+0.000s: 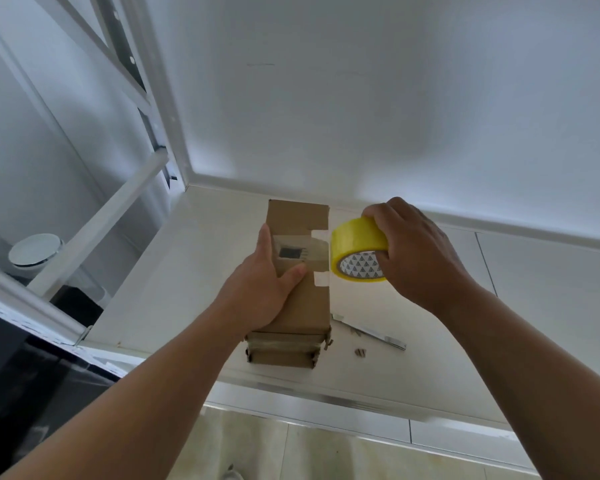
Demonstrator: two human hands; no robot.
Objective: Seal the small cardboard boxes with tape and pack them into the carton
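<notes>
Sealing is proceeding on the top box [309, 306]. The left hand [267, 289] is clasping it, with the thumb lying across the lid and the fingers running along the left side. It is steadying the box on the stack of boxes [281, 355] directly beneath the palm. The right hand [416, 251] is gripping the yellow tape roll [357, 251], fingers curling over its rim, just off the box edge opposite the left thumb. A clear strip [314, 249] is running from the roll back toward that thumb. Judgement: the strip is being laid, and the next move is calling for carrying it over the edge, pressing it flat, then severing it. The carton is not showing in view.
</notes>
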